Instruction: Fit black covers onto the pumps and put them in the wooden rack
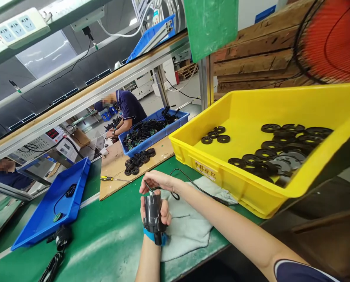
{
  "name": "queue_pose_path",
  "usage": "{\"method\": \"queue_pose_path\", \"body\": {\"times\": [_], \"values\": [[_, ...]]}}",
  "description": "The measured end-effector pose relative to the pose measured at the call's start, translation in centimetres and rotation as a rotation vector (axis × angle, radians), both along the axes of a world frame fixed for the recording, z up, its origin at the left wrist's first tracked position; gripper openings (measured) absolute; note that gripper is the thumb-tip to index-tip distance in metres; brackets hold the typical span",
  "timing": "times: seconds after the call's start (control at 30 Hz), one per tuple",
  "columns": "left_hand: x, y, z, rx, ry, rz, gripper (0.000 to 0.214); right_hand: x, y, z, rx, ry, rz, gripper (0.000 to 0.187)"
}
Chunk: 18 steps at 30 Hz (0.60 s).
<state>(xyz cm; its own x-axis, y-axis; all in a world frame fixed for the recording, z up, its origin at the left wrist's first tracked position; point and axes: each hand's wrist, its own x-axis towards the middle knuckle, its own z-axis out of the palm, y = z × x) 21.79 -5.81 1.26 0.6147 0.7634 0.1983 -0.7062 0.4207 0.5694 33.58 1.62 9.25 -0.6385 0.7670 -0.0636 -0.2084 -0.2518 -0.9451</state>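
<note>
Hands together at a black cylindrical part

Left hand point(165, 213) wraps the black part point(153, 209) from behind, its fingers bent around the side and its palm hidden. That forearm rises from below, a blue wristband point(163, 238) just under the part, which stands nearly upright over the cloth point(189, 235). Right hand point(160, 181) arches over the top, wrist bent, fingers curled beside the black cable point(150, 188) there; whether they pinch it, I cannot tell. Its forearm slants in from the lower right.

Beneath lies the green tabletop point(110, 239). Just beyond the cloth, to the right, sits the yellow bin point(186, 150) with black rings point(264, 154); to the left lies a blue tray point(35, 229). Farther off, a screwdriver point(106, 178) and a ring pile point(139, 159) rest on a brown board point(111, 190), near a cable-filled blue bin point(179, 119). Beyond, a co-worker point(130, 105) in navy bends forward.
</note>
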Motion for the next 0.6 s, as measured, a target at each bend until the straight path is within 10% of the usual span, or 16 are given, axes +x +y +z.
{"method": "queue_pose_path", "body": {"times": [0.2, 0.4, 0.6], "values": [[0.5, -0.2, 1.2, -0.073, 0.057, 0.094, 0.051, -0.1, -2.4, -1.7, -0.008, -0.002, -0.34, 0.048], [-0.6, 0.1, 1.1, -0.259, 0.288, 0.518, 0.04, 0.5, -8.2, -3.1, 0.237, -0.074, -0.688, 0.042], [0.0, 0.2, 1.4, 0.091, 0.604, 0.539, 0.059, 1.1, -9.6, -6.2, 0.449, -0.246, -0.743, 0.047]]}}
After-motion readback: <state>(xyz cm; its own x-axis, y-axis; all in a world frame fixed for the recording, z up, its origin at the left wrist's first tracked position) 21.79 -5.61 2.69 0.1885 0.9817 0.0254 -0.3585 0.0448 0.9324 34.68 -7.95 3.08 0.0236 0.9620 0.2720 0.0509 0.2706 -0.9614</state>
